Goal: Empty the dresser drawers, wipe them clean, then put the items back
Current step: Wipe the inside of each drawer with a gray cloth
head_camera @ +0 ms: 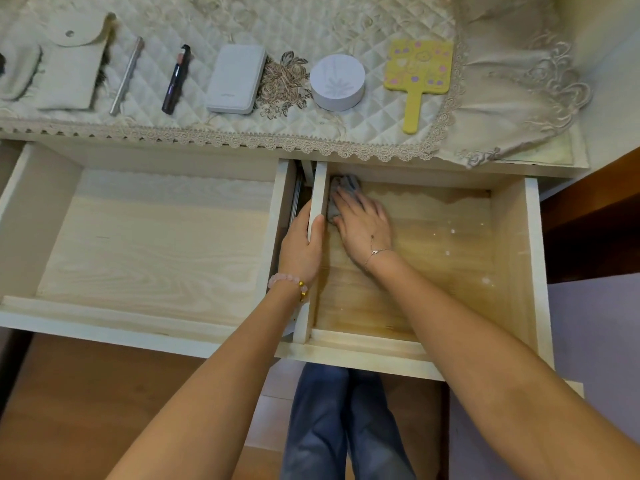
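Left hand [299,247] grips the right drawer [512,254] steady; my flat right hand [363,226] should press the grey cloth [343,183] into corners.

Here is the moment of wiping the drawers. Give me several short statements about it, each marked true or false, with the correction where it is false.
1. The right hand presses a grey cloth onto the floor of the right drawer. True.
2. The left hand lies flat inside the left drawer. False: it grips the left side wall of the right drawer.
3. The yellow mirror lies in the left drawer. False: it lies on the quilted cover on top of the dresser.
4. The round white box sits between the white case and the yellow mirror. True.
5. Both drawers are pulled open. True.
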